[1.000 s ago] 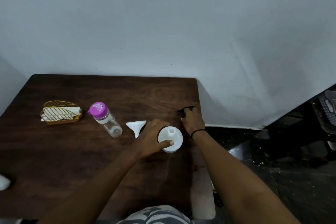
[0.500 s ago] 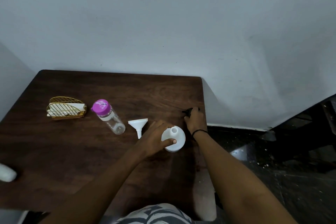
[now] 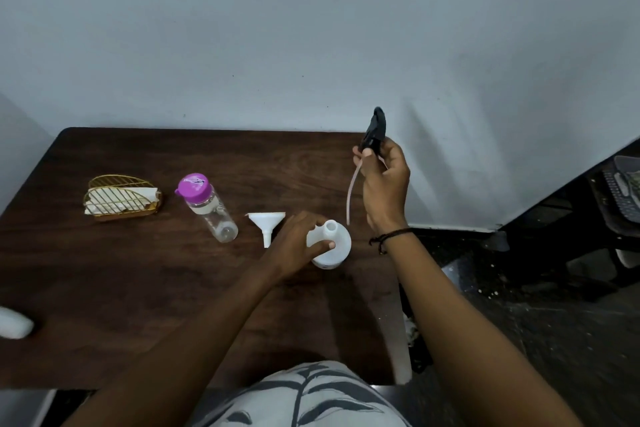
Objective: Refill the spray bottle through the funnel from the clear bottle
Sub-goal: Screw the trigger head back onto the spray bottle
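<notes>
Tabletop (image 3: 138, 305): dark brown wood, far edge against a pale wall.
White object (image 3: 14, 322): rounded, at the near left edge of the tabletop, cut off by the frame; cannot tell what it is.
Left hand (image 3: 298, 250): resting on the left side of the spray bottle body, fingers curled round it, thumb across its shoulder; gripping the bottle.
Spray bottle (image 3: 332, 246): white, upright on the tabletop near its right edge, neck open and uncapped, seen from above.
Funnel (image 3: 267, 224): white, just left of the left hand, wide mouth toward the wall and spout pointing toward the person; cannot tell whether it touches the hand.
Clear bottle (image 3: 211, 211): left of the funnel, apart from it, standing with a purple cap on; body transparent, level of the contents not readable.
Napkin holder (image 3: 121, 198): gold wire, holding white paper napkins, well left of the clear bottle.
Right hand (image 3: 384, 184): raised above the tabletop's right edge, fingers closed round the spray head; dark band at the wrist.
Spray head (image 3: 375, 128): black trigger top, off the spray bottle, sticking up out of the right hand.
Dip tube (image 3: 353, 194): thin, pale, hanging from the spray head, its lower end just right of the spray bottle's neck and outside it.
</notes>
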Demonstrator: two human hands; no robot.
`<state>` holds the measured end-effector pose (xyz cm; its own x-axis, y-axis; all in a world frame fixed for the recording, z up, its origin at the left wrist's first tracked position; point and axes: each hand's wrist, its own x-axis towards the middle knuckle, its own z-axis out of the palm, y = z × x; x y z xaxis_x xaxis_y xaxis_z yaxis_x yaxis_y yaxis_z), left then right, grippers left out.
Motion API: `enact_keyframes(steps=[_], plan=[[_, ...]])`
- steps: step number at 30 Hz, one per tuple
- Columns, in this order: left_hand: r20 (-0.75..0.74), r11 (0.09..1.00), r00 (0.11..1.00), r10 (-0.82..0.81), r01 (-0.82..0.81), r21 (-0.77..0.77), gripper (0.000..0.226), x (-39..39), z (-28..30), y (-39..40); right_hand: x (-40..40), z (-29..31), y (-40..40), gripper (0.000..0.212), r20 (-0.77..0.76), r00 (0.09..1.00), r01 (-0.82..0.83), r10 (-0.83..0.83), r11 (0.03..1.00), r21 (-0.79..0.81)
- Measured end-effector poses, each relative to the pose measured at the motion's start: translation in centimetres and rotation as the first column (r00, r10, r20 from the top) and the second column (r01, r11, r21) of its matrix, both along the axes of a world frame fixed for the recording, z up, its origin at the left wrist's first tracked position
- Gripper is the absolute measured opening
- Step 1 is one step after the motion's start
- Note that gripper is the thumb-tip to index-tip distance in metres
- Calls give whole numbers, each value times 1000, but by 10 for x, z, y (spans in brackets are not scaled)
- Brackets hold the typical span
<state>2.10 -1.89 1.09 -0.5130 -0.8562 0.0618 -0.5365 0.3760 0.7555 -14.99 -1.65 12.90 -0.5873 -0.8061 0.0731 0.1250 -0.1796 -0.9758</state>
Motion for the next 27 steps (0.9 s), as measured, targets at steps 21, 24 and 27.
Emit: enact_keyframes(steps=[21, 24, 27], plan=[[-23, 999, 999, 29, -29, 18, 29, -5, 10, 7, 41, 17, 71, 27, -27, 994, -105, 102, 979, -172], [-27, 999, 999, 31, -30, 37, 24, -4, 13, 8, 41, 3, 71, 27, -73, 994, -89, 81, 990, -109], [-28, 999, 999, 31, -29, 40, 23, -4, 16, 10, 38, -12, 72, 29, -148, 987, -69, 67, 998, -9]])
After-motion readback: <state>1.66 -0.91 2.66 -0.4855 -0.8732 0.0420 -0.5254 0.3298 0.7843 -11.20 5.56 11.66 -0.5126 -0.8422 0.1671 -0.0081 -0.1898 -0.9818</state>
